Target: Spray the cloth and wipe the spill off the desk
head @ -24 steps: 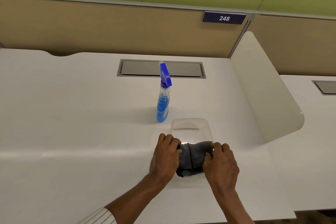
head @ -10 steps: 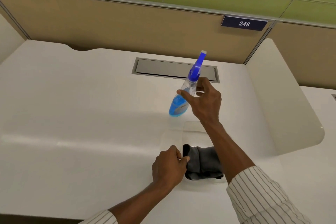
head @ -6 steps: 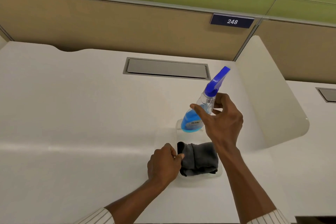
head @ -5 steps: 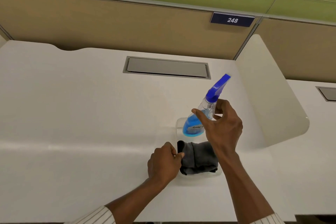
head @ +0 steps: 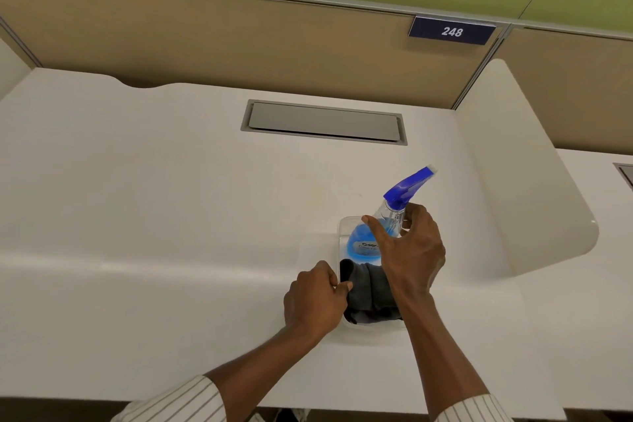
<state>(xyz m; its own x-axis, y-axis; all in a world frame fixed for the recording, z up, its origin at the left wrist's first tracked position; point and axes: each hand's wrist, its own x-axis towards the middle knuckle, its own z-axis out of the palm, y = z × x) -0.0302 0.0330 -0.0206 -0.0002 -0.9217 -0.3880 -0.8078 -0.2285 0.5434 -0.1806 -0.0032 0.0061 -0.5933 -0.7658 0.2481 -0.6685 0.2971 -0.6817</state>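
A folded dark grey cloth [head: 368,295] lies in a shallow clear plastic tray [head: 346,226] on the white desk [head: 171,216]. My left hand [head: 313,301] pinches the cloth's left edge at the tray's rim. My right hand [head: 409,250] grips the neck of a clear spray bottle [head: 364,243] of blue liquid. The bottle is tilted, its base just above the cloth's far end and its blue trigger head [head: 407,187] pointing up and to the right. I cannot make out any spill on the desk.
A grey cable hatch [head: 323,122] is set into the desk at the back. A curved white divider [head: 520,175] stands to the right, with another desk beyond it. A tan partition with a "248" plate [head: 452,31] closes the far side.
My right hand left the cloth, took the spray bottle from the desk behind the tray and brought it, tilted, down over the cloth. My left hand kept its hold on the cloth.
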